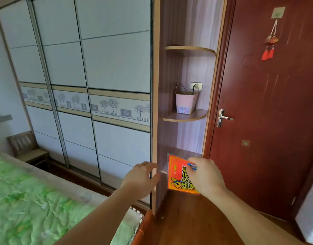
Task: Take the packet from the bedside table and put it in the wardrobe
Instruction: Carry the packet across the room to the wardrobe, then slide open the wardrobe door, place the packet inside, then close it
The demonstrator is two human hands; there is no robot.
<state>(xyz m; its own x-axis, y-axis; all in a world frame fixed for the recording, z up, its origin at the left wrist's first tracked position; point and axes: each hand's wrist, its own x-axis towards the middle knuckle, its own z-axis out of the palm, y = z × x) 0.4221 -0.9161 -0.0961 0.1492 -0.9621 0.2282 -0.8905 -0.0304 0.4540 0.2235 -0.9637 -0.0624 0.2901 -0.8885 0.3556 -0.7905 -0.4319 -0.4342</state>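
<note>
An orange and red packet (177, 175) with yellow print is held upright in my right hand (206, 175), low in front of the wardrobe's open corner shelves. My left hand (140, 179) reaches forward with fingers apart, its fingertips touching the right edge of the wardrobe's sliding door (120, 71). The wardrobe has pale grey sliding panels with a band of tree pictures across the middle, and all of them look closed. The bedside table is out of view.
Rounded corner shelves (185, 117) stand right of the sliding doors; a pink paper bag (186, 103) sits on the middle one. A dark red door (268, 103) with a metal handle is at right. A bed with a green cover (28, 200) lies at lower left, a wooden chair (26, 149) beyond it.
</note>
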